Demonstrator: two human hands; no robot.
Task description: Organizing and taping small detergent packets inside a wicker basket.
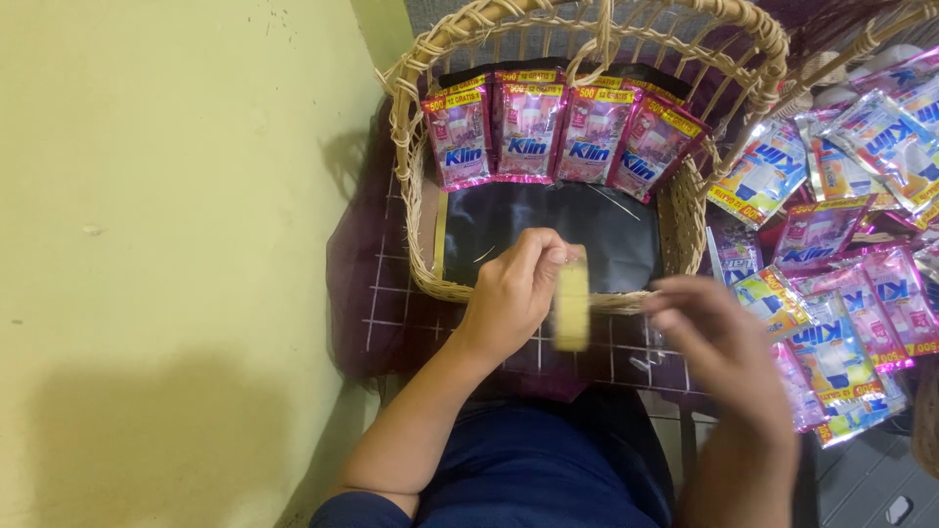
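**Two hands over a wicker basket of sachets**

Nearest the camera is the person's lap in dark blue cloth (528, 469), with both forearms reaching forward from it. The left hand (511, 293) has its fingers (548, 256) pinched shut on the top of a small pale yellow strip (571, 305), which hangs straight down from the grip. The strip is blurred, so its material cannot be told; it looks flat, narrow and light. The right hand (719, 342) is also blurred. It hovers just beside the strip with fingers loosely curled, and whether they hold anything cannot be told.

Just beyond the hands stands a wicker basket (416, 176), woven of pale, glossy cane with an open lattice wall and a twisted rim. Its floor is lined with a smooth black sheet (558, 230) that catches a dull shine. Against the far wall leans a row of four pink sachets (562, 137), upright and overlapping edge to edge, so each front faces the person. They are glossy foil packets with crimped tops and yellow bands.

To the right lies a loose heap of sachets (841, 293), pink ones and blue-and-white ones, crinkled and lying at all angles, close to the right hand. The basket rests on a dark purple cloth (391, 313) with a thin white grid. A plain yellow-green wall (176, 244) fills the left.
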